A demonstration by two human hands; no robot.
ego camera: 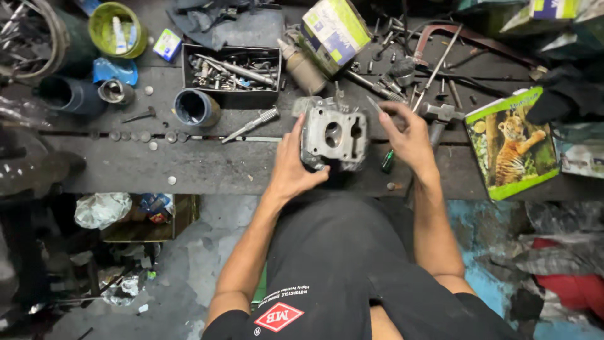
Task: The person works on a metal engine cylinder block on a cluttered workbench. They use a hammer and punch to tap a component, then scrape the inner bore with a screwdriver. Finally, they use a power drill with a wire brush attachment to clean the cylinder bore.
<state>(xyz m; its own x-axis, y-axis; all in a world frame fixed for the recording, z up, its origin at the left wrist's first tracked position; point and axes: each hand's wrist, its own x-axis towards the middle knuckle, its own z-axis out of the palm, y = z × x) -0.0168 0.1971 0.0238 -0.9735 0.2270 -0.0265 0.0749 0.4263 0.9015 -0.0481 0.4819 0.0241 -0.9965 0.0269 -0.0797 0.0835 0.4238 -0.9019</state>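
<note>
A grey metal engine cylinder head (pixel 334 133) stands on the near edge of the dark workbench (pixel 207 165), just above my knee. My left hand (pixel 293 165) grips its left side and lower corner. My right hand (pixel 407 133) is just to its right and pinches a thin metal tool (pixel 372 102) whose tip points at the head's upper right corner. A small green-handled tool (pixel 387 162) lies under my right wrist.
A black tray of tools (pixel 231 73) and a dark cup (pixel 196 107) stand to the left. A hammer (pixel 440 113), a hacksaw (pixel 459 38), bolts and cardboard boxes (pixel 333 31) crowd the back right. A green box with a tiger picture (pixel 513 143) lies at the right.
</note>
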